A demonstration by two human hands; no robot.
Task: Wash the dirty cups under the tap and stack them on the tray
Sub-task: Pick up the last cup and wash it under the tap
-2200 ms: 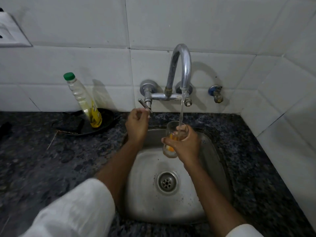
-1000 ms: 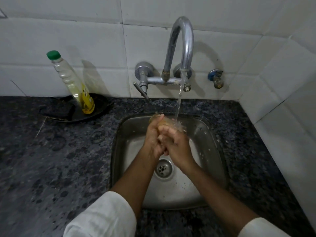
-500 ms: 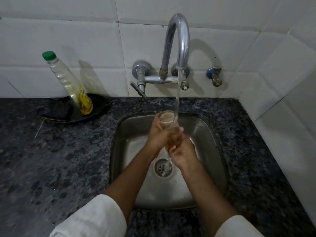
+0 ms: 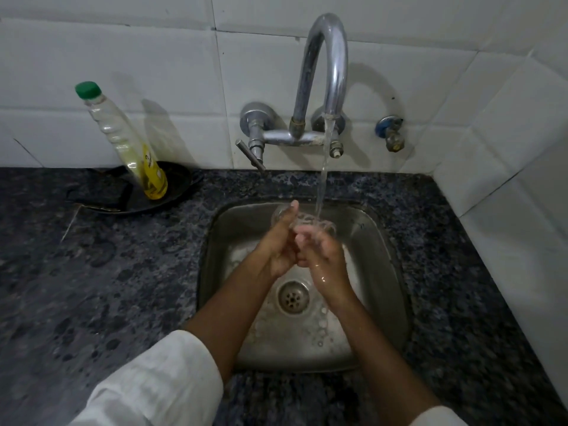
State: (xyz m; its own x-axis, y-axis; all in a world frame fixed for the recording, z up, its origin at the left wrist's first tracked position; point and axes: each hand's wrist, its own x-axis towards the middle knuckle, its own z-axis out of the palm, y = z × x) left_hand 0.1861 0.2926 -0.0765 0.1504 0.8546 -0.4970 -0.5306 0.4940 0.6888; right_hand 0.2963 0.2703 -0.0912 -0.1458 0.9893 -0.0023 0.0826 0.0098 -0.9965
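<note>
At frame centre, over the sink [image 4: 378, 241]: clear cup [image 4: 302, 218] under the tap [image 4: 325, 72] stream, gripped by left hand [image 4: 281, 241] and right hand [image 4: 322, 256], fingers [image 4: 302, 239] curled round it. Upper left on the desk [image 4: 92, 272]: green-capped bottle [image 4: 123, 139].

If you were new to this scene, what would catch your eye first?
Both hands, the left hand and right hand, grip a clear glass cup over the steel sink, under water running from the curved tap. A green-capped bottle leans on the counter's left.
</note>
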